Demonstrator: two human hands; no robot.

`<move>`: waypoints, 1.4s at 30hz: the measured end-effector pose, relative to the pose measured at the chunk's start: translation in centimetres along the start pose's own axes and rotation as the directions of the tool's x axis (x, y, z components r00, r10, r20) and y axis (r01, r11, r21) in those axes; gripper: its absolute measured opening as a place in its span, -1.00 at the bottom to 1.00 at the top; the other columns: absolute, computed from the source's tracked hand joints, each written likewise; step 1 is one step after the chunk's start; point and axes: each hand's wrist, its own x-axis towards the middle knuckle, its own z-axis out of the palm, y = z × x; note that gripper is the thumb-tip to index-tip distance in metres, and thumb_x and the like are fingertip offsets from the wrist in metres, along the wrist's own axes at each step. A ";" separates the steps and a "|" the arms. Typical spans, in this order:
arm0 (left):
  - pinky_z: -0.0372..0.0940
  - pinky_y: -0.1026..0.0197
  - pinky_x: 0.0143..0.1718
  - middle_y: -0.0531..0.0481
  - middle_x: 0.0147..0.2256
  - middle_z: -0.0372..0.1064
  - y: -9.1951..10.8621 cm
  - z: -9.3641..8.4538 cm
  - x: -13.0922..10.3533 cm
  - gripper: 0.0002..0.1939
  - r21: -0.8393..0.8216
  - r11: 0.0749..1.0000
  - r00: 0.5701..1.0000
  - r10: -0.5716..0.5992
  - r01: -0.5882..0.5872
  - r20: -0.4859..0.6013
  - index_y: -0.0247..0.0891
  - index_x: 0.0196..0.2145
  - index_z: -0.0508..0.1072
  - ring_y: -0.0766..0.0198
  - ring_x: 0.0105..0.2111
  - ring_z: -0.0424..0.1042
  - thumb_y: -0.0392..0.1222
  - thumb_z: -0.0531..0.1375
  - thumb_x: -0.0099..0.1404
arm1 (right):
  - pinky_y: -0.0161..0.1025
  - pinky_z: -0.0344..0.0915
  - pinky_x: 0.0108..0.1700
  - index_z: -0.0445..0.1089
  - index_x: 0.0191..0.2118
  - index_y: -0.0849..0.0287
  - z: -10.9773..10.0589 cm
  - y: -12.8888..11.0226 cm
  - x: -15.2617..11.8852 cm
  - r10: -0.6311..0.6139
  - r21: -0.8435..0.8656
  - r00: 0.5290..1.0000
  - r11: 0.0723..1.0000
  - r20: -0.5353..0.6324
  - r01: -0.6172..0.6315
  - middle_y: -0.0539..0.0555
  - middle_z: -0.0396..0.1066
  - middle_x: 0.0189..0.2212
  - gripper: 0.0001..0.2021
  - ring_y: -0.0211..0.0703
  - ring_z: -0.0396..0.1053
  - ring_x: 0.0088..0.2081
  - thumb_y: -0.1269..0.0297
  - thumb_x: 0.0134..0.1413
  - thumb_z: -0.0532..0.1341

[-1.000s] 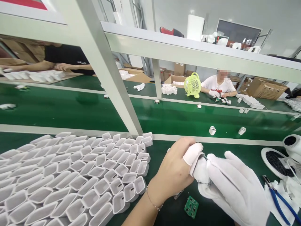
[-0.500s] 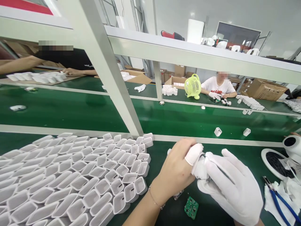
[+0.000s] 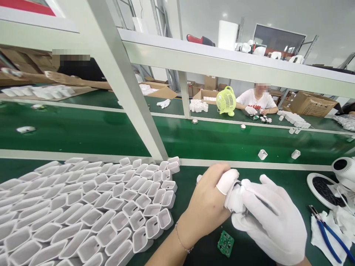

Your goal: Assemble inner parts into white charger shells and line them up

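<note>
My left hand [image 3: 209, 203], bare but for white finger cots and a thin bracelet at the wrist, is closed on a small white plastic part [image 3: 236, 199]. From the other side my right hand [image 3: 273, 220], in a white glove, pinches the same part. Fingers cover much of it; a bit of something dark shows at its top edge. Below the hands a green circuit board [image 3: 225, 244] lies on the dark green bench. A small white thing [image 3: 199, 178] is partly hidden behind my left hand.
Many open white plastic housings [image 3: 116, 203] stand packed on the left. Blue-handled pliers [image 3: 325, 232] lie on white cloth at right, near a white fan [image 3: 342, 170]. Beyond runs a green conveyor belt [image 3: 216, 142] carrying white parts. Two co-workers sit across, one by a yellow-green fan [image 3: 226, 101].
Both my hands stay on the white part, with only a slight shift. White parts on the belt have moved to the right. The co-worker at left has moved their arms.
</note>
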 end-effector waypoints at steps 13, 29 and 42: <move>0.28 0.21 -0.29 -0.11 -0.25 0.27 0.2 0.1 -0.2 -0.76 0.053 0.998 0.999 -0.030 0.031 -0.014 -0.30 -0.17 0.22 0.23 -0.26 0.32 -0.39 0.07 0.17 | -0.30 0.28 -0.22 0.18 -0.44 0.16 0.4 0.1 0.7 0.120 0.331 0.991 0.935 0.051 -0.130 -0.04 0.34 -0.52 -0.85 -0.29 0.27 -0.47 0.53 0.08 0.07; 0.22 0.21 -0.30 -0.07 -0.29 0.28 0.6 -0.1 -0.3 -0.78 0.087 0.996 0.998 -0.003 0.009 -0.063 -0.32 -0.18 0.22 0.28 -0.29 0.28 -0.39 0.09 0.18 | -0.22 0.40 -0.14 0.30 -0.15 0.20 0.5 0.1 -1.2 0.224 0.448 0.974 0.874 -0.023 -0.191 0.11 0.43 -0.29 -0.86 -0.17 0.42 -0.24 0.37 0.15 0.16; 0.19 0.18 -0.28 -0.07 -0.28 0.28 0.5 -0.4 -0.3 -0.79 0.038 0.999 0.999 -0.002 0.003 -0.034 -0.31 -0.19 0.23 0.27 -0.30 0.27 -0.39 0.08 0.18 | -0.31 0.32 -0.20 0.13 -0.42 0.14 0.1 -0.6 0.1 0.133 0.373 0.990 0.917 0.053 -0.143 -0.07 0.33 -0.51 -0.83 -0.31 0.29 -0.48 0.57 0.01 0.07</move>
